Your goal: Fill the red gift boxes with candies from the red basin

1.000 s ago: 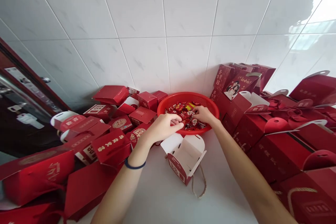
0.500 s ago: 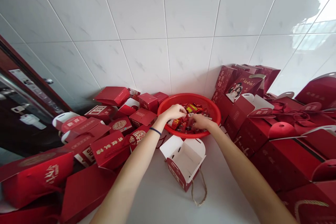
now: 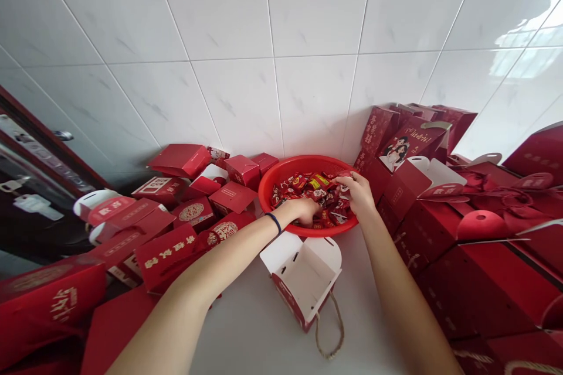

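A red plastic basket (image 3: 265, 194) full of wrapped candies (image 3: 303, 186) stands against the wall. My left hand (image 3: 307, 211) reaches down into its near side, fingers curled together among the candies; what they hold is hidden. At the basket's right rim is my right hand (image 3: 359, 192), thumb and fingers pinched on a small wrapped candy (image 3: 345, 176). Just in front of the basket an open gift box (image 3: 310, 278), red outside and white inside, sits on the grey table with its flaps up. Its rope handle (image 3: 336, 340) hangs down onto the table.
Several red gift boxes (image 3: 165, 255) are heaped on the left. More boxes (image 3: 475, 281) are stacked along the right side, with upright printed bags (image 3: 409, 140) behind them. A white tiled wall (image 3: 316, 94) closes the back. A door with keys (image 3: 35, 205) is at far left.
My left hand has moved nearer and deeper into the candies. My right hand has shifted right and up to the basket's rim. The view has turned slightly right.
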Demonstrator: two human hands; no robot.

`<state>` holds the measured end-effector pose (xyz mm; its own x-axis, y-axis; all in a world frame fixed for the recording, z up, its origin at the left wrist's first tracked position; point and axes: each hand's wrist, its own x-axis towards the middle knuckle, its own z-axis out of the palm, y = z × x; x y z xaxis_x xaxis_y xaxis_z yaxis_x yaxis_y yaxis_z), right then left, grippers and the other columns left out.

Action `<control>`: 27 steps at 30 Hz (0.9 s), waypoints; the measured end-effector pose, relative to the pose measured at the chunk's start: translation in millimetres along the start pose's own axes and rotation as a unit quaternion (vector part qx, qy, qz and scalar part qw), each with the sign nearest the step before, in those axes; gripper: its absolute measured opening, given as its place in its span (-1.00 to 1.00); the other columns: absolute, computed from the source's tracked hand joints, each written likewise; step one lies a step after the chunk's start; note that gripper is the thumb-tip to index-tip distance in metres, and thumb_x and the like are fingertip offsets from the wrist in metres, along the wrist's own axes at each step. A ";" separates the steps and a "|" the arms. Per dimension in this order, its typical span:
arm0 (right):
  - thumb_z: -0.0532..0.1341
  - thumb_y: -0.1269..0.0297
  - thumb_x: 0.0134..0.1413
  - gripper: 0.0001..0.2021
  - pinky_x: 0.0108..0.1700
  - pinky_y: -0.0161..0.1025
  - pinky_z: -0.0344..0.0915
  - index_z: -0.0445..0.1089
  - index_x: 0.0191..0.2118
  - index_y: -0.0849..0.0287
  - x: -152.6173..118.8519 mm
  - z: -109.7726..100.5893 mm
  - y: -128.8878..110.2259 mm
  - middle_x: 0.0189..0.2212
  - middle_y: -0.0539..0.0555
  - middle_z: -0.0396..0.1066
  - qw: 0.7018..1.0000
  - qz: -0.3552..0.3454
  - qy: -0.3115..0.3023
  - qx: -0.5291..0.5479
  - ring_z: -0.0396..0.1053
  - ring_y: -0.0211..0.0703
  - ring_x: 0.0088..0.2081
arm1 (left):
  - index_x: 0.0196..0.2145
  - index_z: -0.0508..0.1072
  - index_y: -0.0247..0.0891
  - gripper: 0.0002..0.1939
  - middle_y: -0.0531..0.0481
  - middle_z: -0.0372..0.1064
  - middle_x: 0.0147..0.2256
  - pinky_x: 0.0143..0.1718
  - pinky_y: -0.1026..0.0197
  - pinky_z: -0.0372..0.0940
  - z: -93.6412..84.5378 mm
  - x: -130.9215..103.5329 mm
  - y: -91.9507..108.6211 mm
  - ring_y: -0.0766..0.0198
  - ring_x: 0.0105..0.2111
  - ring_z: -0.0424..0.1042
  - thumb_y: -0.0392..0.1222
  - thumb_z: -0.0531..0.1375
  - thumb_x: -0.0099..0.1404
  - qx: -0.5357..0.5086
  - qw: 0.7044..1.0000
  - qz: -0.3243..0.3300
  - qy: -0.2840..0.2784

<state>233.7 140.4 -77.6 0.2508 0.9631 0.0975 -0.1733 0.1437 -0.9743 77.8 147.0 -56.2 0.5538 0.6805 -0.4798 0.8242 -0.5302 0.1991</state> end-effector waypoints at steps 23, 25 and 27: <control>0.15 0.37 0.04 -0.90 -0.59 -0.39 0.24 0.42 -0.38 0.22 -4.1 2.4 -19.6 -0.54 0.05 0.52 0.954 0.097 0.109 0.261 0.37 -0.29 -0.62 | -0.05 0.60 -0.20 -0.63 -0.10 0.57 -0.01 0.05 0.23 0.35 -4.3 19.4 -40.1 0.10 -0.01 0.53 -0.43 0.18 0.25 -0.169 0.938 -0.069 0.293; 0.12 0.40 0.05 -0.87 -0.54 -0.38 0.28 0.42 -0.37 0.23 -4.2 3.1 -20.1 -0.52 0.05 0.53 0.950 0.099 0.118 0.273 0.40 -0.29 -0.60 | -0.10 0.61 -0.22 -0.68 -0.11 0.58 -0.05 0.00 0.23 0.36 -4.9 17.9 -39.8 0.10 -0.04 0.54 -0.42 0.16 0.27 -0.174 0.932 -0.088 0.305; 0.10 0.41 0.07 -0.86 -0.51 -0.37 0.32 0.42 -0.36 0.22 -4.0 3.2 -20.4 -0.52 0.04 0.54 0.945 0.099 0.128 0.285 0.41 -0.28 -0.57 | -0.12 0.61 -0.23 -0.70 -0.12 0.59 -0.10 -0.05 0.23 0.37 -6.0 15.0 -38.9 0.11 -0.09 0.56 -0.40 0.12 0.31 -0.179 0.925 -0.107 0.319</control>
<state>233.2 134.3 -57.5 0.3696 0.9078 -0.1985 -0.7075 0.1365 -0.6934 54.8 180.9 -66.0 0.2372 0.9707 0.0373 0.8465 -0.2254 0.4823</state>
